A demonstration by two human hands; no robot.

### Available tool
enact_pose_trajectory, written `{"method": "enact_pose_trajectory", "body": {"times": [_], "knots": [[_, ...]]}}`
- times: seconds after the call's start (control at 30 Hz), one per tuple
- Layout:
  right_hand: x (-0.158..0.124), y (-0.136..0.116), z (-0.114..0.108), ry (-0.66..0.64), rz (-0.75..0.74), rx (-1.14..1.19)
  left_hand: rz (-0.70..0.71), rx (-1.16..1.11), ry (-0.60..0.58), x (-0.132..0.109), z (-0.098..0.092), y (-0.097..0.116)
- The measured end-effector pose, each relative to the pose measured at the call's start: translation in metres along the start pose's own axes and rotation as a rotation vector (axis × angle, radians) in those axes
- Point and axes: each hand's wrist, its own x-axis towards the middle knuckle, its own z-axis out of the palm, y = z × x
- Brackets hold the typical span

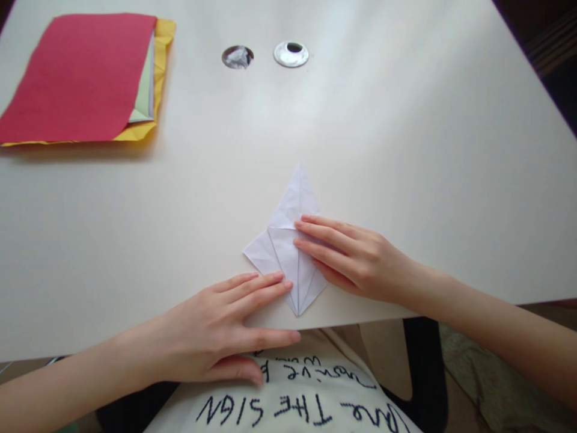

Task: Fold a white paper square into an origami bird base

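Observation:
A folded white sheet of paper (285, 246) lies flat near the table's front edge, its long point facing away from me and a shorter flap sticking out to the left. My left hand (225, 322) rests with fingertips on its lower left part, fingers stretched out, thumb and one finger hanging over the table edge. Across the right half of the paper lies my right hand (356, 255), fingers extended and pressing flat near the middle crease. The paper's right corner is hidden under that hand.
At the back left sits a stack of coloured paper, red sheet (85, 75) on top, yellow (163, 60) beneath. Toward the back of the white table (428, 150) are a round hole (238, 57) with crumpled stuff inside and a round silver cap (288, 58).

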Motion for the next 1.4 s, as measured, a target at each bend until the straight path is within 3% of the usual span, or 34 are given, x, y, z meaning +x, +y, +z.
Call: {"method": "enact_pose_trajectory", "body": {"times": [0.23,0.37,0.6,0.87,1.03,1.4], "knots": [[0.001,-0.003,0.000,0.008,0.014,-0.006,-0.064,0.259,0.111,0.011,0.011,0.005],[0.000,-0.003,0.001,0.018,0.006,-0.001,-0.115,0.295,0.136,0.018,0.008,0.005],[-0.001,-0.004,0.001,0.006,0.013,-0.013,-0.257,0.339,0.093,0.021,-0.002,-0.021],[-0.002,-0.003,0.002,0.012,0.004,-0.019,-0.224,0.335,0.051,0.021,-0.004,-0.027],[-0.002,-0.003,0.003,0.016,0.002,-0.011,-0.119,0.291,0.027,0.020,-0.003,-0.024],[0.005,0.009,-0.005,-0.012,0.055,0.148,-0.096,0.161,0.068,0.023,-0.009,-0.032]]}}
